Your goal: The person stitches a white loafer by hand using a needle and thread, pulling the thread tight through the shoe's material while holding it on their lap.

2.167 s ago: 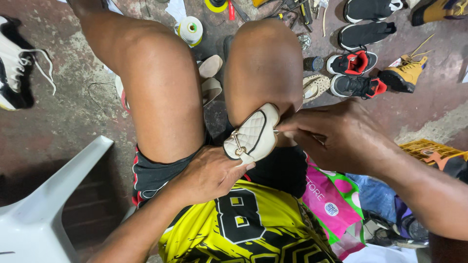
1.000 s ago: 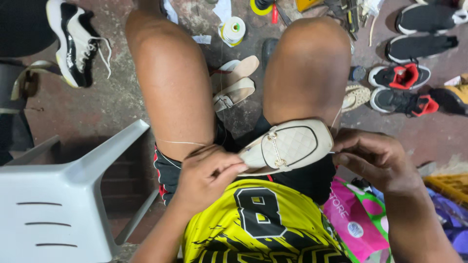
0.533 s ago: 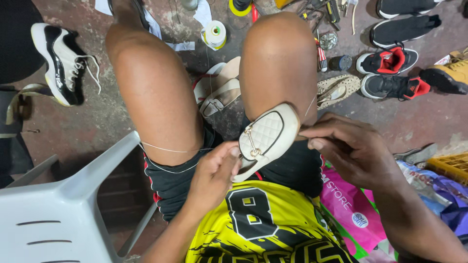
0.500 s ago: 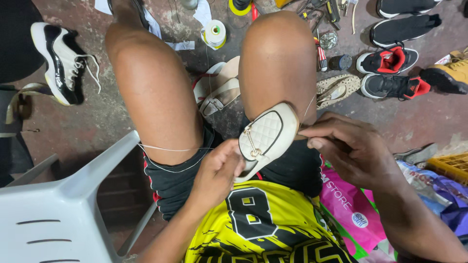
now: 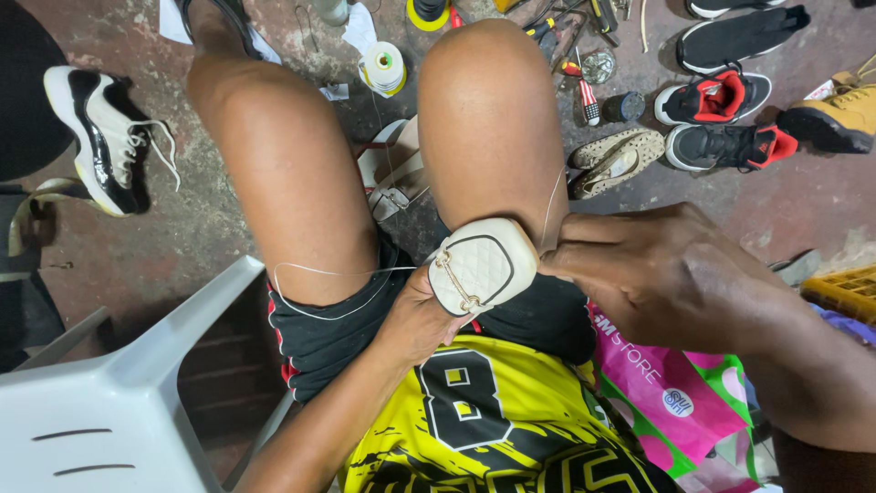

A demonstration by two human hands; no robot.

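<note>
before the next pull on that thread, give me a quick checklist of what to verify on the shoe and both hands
1. Shoe held firm: the left hand grips the cream shoe from below, against the knee. ok
2. Right hand placed: the right hand presses at the shoe's edge. ok
3. Thread free of tangles: the thread loops loosely across the thigh, no knot seen. ok
4. Needle position: hidden under the right hand's fingers. cannot tell
5. Thread supply: the spool stands upright on the floor between the feet. ok
6. Stitch line on the sole: turned away from the camera. cannot tell
</note>
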